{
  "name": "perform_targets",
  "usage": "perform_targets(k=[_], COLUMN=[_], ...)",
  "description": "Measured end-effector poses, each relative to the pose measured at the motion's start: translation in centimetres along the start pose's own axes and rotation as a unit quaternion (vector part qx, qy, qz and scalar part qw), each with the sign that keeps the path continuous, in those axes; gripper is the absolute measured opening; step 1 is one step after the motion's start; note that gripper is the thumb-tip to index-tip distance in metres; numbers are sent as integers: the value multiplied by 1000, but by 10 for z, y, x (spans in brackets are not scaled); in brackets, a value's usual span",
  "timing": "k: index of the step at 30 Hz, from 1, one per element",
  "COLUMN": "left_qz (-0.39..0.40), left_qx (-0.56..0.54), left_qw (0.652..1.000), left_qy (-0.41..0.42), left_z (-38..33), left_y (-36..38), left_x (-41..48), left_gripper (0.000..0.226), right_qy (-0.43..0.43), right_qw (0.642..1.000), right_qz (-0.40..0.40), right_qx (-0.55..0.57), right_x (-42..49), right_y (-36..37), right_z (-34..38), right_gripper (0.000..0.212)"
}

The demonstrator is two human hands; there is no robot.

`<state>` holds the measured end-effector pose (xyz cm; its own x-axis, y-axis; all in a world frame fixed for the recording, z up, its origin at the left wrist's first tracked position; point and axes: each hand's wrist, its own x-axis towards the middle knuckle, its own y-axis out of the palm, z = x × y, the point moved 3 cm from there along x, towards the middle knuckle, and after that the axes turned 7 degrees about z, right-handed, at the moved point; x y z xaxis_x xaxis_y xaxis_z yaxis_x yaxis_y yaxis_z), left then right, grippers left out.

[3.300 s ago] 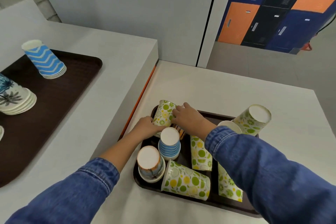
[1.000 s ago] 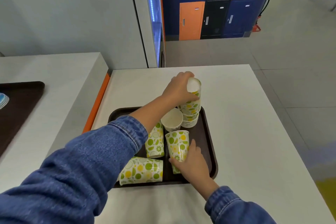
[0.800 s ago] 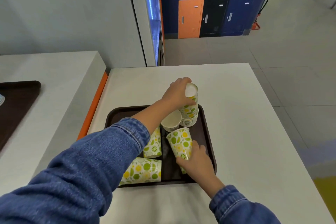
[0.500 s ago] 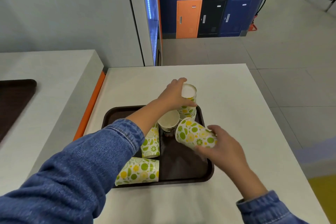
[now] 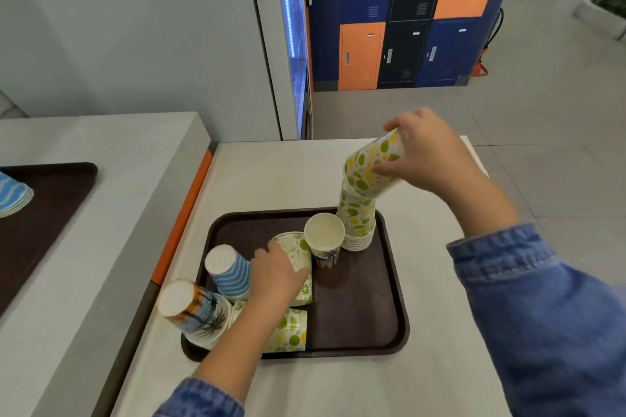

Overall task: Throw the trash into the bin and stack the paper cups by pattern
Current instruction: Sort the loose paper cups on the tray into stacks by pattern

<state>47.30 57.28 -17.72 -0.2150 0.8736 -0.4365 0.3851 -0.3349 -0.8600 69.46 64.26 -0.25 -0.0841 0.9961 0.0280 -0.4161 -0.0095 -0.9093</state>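
Right hand (image 5: 430, 159) grips an inverted green-and-yellow dotted paper cup (image 5: 371, 166) by its closed base end, fingers wrapped round the wall, cup tilted. Its open mouth sits just over the top of the inverted stack of matching dotted cups (image 5: 357, 220), directly below the grip, in the far right corner of the dark brown plastic tray (image 5: 389, 315).

Left hand (image 5: 277, 276) is closed over a second dotted cup lying on its side (image 5: 294, 254); how firm, cannot tell.

Handling guess: cups are light, thin-walled, crush easily, a bit slick. Hold near the stiff base or rolled rim, light pinch, straighten before sliding down.

Beside the left grip: upright white-inside palm-print cup (image 5: 324, 240), inverted blue-striped cup (image 5: 228, 271), inverted palm-print cup (image 5: 193, 310).
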Motion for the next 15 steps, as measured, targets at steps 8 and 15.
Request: perform_targets(k=[8,15], left_qz=[41,57], left_qx=[-33,-51], left_qw=[997,994], left_qy=[-62,-75], left_z=[6,7], left_y=[27,23], left_x=[29,33], left_gripper=[104,88], right_qy=[-34,-43], right_qw=[984,967], right_qz=[115,157], right_qx=[-132,-197], right_x=[39,44], right_y=[44,95], right_z=[15,1], right_gripper=[64,61])
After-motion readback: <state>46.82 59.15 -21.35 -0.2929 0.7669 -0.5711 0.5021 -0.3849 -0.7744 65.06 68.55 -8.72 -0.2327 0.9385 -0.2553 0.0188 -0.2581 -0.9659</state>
